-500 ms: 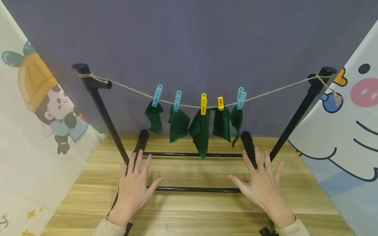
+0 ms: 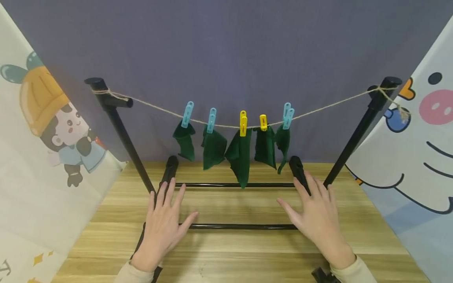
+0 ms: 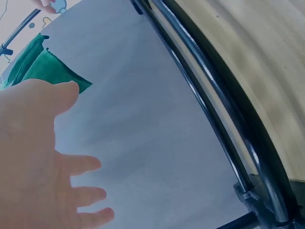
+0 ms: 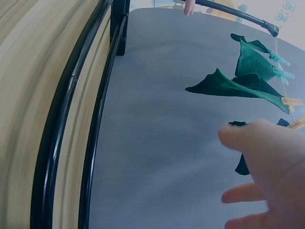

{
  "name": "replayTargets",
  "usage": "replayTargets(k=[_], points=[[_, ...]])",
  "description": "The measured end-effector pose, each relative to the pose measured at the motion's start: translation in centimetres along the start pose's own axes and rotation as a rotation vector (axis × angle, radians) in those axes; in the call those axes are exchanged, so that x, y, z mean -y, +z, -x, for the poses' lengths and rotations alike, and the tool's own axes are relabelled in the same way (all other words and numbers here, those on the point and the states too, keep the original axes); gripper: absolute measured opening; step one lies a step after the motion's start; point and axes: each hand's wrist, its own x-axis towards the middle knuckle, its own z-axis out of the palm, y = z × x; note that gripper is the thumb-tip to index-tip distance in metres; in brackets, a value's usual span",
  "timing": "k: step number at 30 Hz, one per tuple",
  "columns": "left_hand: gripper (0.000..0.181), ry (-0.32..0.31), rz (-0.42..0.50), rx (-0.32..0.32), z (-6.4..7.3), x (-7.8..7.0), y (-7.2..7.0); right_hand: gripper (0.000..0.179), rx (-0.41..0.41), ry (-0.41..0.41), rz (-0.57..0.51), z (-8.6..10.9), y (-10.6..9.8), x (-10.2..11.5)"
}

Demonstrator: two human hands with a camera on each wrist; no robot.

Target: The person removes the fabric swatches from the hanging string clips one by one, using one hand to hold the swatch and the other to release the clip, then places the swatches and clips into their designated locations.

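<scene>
Several dark green cloth pieces hang from a thin string tied between two black posts. Blue clothespins and yellow clothespins pinch them to the string. My left hand, palm down with fingers spread, is over the left side of the black rack. On the opposite side, my right hand is spread the same way. Both hold nothing and are apart from the cloths. In the right wrist view, my right thumb and fingers partly hide one cloth.
The rack stands on a wooden table, its left post and right post rising beside the hands. A grey panel is behind the string. Cartoon-printed sheets flank the table.
Both hands have shifted slightly to the right in the head view, fingers still spread. The cloths and clothespins hang as before.
</scene>
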Motion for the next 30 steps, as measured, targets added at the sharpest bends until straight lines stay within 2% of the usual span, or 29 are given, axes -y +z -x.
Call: replayTargets(k=[4,7,11,15,18,22,30], points=[[0.082,0.047,0.031,-0.062,-0.4,0.0,-0.2,0.072,-0.176,-0.087,-0.070,-1.0,0.0,0.2],[0.075,0.087,0.072,-0.127,-0.9,-0.1,-0.4,0.061,-0.231,-0.106,-0.128,-1.6,-0.2,0.6],[0.066,0.145,0.126,-0.216,-1.4,-0.2,-0.6,0.037,-0.230,-0.073,-0.222,-2.3,-0.9,1.4],[0.059,0.210,0.160,-0.286,-2.1,-0.5,-0.9,0.021,-0.215,-0.031,-0.390,-3.0,-1.6,2.2],[0.054,0.242,0.183,-0.336,-2.6,-0.7,-1.2,0.019,-0.211,-0.026,-0.505,-3.7,-2.1,2.6],[0.046,0.260,0.209,-0.387,-3.3,-1.0,-1.7,0.021,-0.208,-0.048,-0.562,-4.6,-2.8,3.3],[0.040,0.263,0.233,-0.398,-4.4,-1.4,-3.2,0.027,-0.251,-0.143,-0.672,-6.6,-3.8,5.9]])
